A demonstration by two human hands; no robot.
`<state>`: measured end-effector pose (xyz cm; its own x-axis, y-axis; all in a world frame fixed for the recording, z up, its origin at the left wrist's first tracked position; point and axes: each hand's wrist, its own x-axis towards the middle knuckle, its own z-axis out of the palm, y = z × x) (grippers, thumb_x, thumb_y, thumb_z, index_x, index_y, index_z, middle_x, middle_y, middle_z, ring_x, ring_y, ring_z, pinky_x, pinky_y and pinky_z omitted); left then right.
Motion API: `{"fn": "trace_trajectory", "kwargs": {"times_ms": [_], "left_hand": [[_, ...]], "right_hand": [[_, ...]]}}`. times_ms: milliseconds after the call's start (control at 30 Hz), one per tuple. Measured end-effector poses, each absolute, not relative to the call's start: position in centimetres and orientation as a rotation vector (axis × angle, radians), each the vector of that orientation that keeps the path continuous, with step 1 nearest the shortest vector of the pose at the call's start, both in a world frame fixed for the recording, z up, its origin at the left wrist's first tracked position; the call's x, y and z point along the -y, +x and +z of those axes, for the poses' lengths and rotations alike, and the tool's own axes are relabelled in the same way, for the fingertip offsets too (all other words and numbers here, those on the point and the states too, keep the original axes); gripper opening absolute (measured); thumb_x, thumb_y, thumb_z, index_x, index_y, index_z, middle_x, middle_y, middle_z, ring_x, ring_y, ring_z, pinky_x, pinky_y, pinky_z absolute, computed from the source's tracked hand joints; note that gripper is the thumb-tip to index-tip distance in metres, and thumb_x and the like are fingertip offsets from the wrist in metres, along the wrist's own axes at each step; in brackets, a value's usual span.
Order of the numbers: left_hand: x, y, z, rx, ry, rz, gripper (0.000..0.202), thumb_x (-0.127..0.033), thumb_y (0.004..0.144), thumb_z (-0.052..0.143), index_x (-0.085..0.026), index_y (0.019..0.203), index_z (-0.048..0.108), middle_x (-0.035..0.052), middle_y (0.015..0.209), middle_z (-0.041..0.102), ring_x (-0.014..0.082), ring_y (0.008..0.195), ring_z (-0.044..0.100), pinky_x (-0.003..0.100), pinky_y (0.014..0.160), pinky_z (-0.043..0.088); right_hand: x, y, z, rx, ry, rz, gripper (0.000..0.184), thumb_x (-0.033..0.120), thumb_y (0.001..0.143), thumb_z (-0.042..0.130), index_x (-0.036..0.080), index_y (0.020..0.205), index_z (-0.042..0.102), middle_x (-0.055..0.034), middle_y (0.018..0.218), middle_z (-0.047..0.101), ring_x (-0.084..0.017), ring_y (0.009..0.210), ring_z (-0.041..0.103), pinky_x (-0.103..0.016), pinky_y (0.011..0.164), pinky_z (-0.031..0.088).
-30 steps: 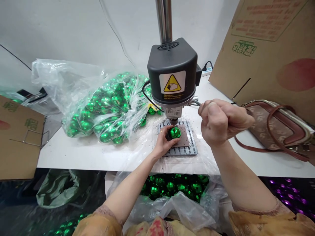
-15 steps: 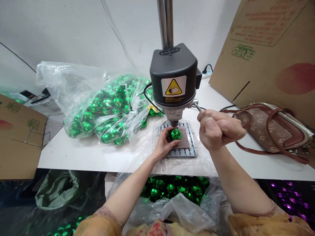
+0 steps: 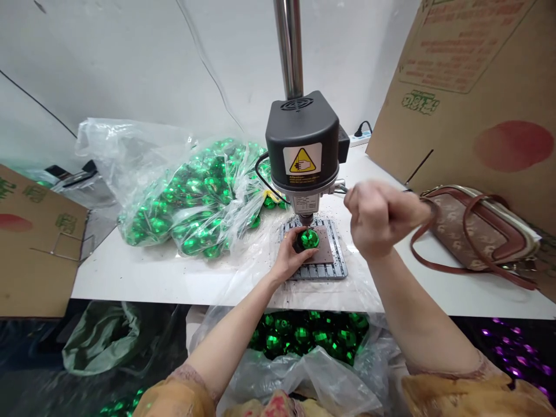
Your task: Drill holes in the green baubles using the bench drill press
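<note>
My left hand [image 3: 292, 253] is closed around a shiny green mirror ball [image 3: 310, 238], holding it on a brown board [image 3: 325, 250]. The board lies on the slotted metal base [image 3: 321, 272] of a small drill press. Right above the ball is the chuck [image 3: 306, 219] under the black drill press head [image 3: 302, 145]; whether the bit touches the ball I cannot tell. To the right of the head, my right hand [image 3: 382, 217] makes a fist around the end of the metal feed lever [image 3: 341, 188]. This fist is smeared by motion and hides most of the lever.
Clear plastic bags of green balls [image 3: 186, 197] lie left of the press. More green balls [image 3: 304, 336] fill a plastic-lined container below the table edge. A brown handbag [image 3: 482, 231] and a large carton [image 3: 469, 87] stand right; another carton [image 3: 35, 255] stands left.
The view has shifted slightly. My right fist, still on the lever, is now blurred and has moved a little. My left hand and the green ball stay in place on the board.
</note>
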<state>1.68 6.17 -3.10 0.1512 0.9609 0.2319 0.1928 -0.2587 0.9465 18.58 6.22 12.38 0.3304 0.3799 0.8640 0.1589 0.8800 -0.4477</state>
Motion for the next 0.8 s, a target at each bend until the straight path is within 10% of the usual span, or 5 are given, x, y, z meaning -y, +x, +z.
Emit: {"fn": "trace_trajectory", "kwargs": {"times_ms": [300,567,667,800], "left_hand": [[-2.3,1.4,-0.2,-1.456,1.694,1.204,0.049,-0.033,0.072,0.085,-0.020,0.113,0.062,0.0073,0.110,0.068,0.0261,0.104,0.065,0.041,0.093,0.051],[5.5,-4.9,3.7,-1.200,2.290,0.277,0.050,-0.057,0.078,0.079,-0.021,0.110,0.064,0.0067,0.103,0.068,0.0274,0.098,0.065,0.037,0.082,0.053],[1.7,-6.1,3.4,-1.395,2.350,0.432,0.021,-0.029,0.101,0.052,-0.021,0.119,0.061,0.0082,0.111,0.067,0.0234,0.105,0.065,0.037,0.091,0.053],[-6.7,-6.5,2.3,-1.772,2.567,0.265,0.047,0.002,0.084,0.052,-0.018,0.126,0.059,0.0156,0.127,0.063,0.0307,0.124,0.057,0.046,0.102,0.049]], "right_hand": [[-8.7,18.2,18.7,1.070,-0.523,0.514,0.051,0.030,0.087,0.069,0.019,0.048,0.037,0.0076,0.040,0.034,-0.002,0.034,0.027,-0.022,0.034,0.019],[-8.6,18.0,18.4,1.066,-0.494,0.426,0.052,0.031,0.085,0.071,0.017,0.048,0.037,0.0078,0.040,0.034,-0.001,0.034,0.029,-0.021,0.035,0.018],[-8.8,17.9,18.4,1.035,-0.468,0.421,0.052,0.033,0.082,0.074,0.018,0.048,0.037,0.0082,0.040,0.033,-0.001,0.033,0.027,-0.023,0.033,0.016],[-8.8,17.7,18.3,1.037,-0.458,0.408,0.050,0.027,0.087,0.068,0.017,0.049,0.037,0.0088,0.040,0.032,0.000,0.034,0.026,-0.020,0.034,0.016]]}}
